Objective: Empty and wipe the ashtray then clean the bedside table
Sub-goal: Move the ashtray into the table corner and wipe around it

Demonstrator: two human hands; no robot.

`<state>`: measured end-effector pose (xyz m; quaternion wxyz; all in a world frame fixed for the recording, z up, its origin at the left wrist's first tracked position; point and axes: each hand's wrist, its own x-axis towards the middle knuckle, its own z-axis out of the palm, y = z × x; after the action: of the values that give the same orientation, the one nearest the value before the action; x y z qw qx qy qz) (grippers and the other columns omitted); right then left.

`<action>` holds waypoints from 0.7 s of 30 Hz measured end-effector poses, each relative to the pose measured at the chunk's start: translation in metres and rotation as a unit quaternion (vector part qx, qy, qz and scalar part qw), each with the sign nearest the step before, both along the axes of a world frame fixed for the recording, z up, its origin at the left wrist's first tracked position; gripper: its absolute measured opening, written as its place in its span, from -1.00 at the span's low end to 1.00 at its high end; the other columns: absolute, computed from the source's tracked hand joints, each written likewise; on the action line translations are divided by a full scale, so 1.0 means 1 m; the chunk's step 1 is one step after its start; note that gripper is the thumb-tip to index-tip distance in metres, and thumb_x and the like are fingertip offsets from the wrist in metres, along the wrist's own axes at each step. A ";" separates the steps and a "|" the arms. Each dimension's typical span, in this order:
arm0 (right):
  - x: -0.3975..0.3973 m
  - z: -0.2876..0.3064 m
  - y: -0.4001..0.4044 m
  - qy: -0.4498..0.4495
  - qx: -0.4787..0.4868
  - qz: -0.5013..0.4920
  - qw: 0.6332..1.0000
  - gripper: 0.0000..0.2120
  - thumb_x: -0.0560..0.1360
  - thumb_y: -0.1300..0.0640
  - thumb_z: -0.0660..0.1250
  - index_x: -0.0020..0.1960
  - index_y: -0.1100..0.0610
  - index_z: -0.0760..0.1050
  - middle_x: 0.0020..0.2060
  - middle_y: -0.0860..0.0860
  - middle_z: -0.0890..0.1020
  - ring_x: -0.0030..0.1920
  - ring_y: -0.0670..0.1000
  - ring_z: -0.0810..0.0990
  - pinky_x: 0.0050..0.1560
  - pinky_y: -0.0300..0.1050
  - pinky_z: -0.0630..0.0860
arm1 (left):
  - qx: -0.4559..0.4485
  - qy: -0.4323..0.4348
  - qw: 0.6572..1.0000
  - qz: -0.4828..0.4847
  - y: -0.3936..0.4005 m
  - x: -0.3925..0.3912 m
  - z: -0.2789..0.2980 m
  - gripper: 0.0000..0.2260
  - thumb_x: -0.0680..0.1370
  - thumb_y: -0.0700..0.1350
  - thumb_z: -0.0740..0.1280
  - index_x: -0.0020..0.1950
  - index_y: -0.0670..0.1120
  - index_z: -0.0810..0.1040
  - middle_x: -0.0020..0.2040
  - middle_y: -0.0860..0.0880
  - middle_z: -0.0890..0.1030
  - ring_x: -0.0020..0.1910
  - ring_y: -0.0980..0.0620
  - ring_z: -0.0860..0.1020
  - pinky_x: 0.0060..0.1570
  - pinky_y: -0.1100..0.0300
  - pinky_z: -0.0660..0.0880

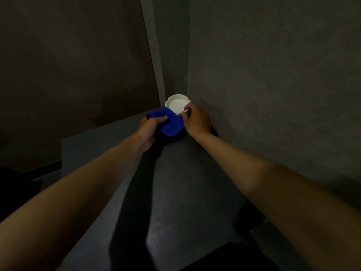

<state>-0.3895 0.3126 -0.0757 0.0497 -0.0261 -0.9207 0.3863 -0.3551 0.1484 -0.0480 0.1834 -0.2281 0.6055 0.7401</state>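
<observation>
A round white ashtray (176, 103) with notches in its rim stands in the far corner of the grey bedside table (109, 133). Its bowl looks empty. My left hand (150, 130) grips a folded blue cloth (170, 122) that lies just in front of the ashtray and covers its near edge. My right hand (196, 120) is at the ashtray's right rim, with thumb and fingers pinched on a thin white object, possibly a cigarette butt. A dark shape lies under the cloth and both hands; I cannot tell what it is.
The room is dim. A grey wall (273, 85) runs along the table's right side and another wall (173, 55) closes the corner behind the ashtray. A large dark panel (74, 65) stands to the left. The floor (29, 182) drops away at the table's left edge.
</observation>
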 end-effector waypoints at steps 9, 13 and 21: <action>-0.002 0.002 0.006 -0.038 -0.056 0.029 0.997 -0.67 0.61 0.05 0.31 0.36 0.05 0.47 0.33 0.07 0.53 0.33 0.07 0.50 0.27 -0.05 0.48 | 0.000 -0.022 1.000 0.008 -0.004 0.001 0.002 -0.58 0.56 -0.16 0.38 0.42 -0.07 0.44 0.19 -0.15 0.66 0.12 -0.10 0.68 0.12 0.00 0.61; 0.010 0.007 0.015 0.014 -0.014 -0.007 1.000 -0.64 0.61 -0.01 0.28 0.39 0.00 0.45 0.36 0.06 0.47 0.34 0.07 0.46 0.32 0.05 0.46 | 0.016 -0.033 0.999 0.008 -0.008 0.010 0.011 -0.55 0.54 -0.17 0.41 0.42 -0.09 0.43 0.17 -0.17 0.68 0.07 -0.10 0.71 0.01 0.04 0.65; 0.032 0.032 0.025 -0.008 -0.095 0.003 0.995 -0.90 0.62 0.09 0.27 0.01 0.07 0.55 -0.08 -0.01 0.61 -0.06 -0.07 0.57 0.00 -0.14 0.55 | 0.049 -0.001 0.998 -0.036 0.004 0.035 0.037 -0.69 0.58 -0.24 0.33 0.32 -0.11 0.51 0.16 -0.15 0.68 0.07 -0.08 0.70 0.02 0.08 0.62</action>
<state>-0.3573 0.3376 -0.0435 0.0385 -0.0306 -0.8802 0.4721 -0.3199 0.1522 -0.0112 0.2217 -0.1973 0.5758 0.7618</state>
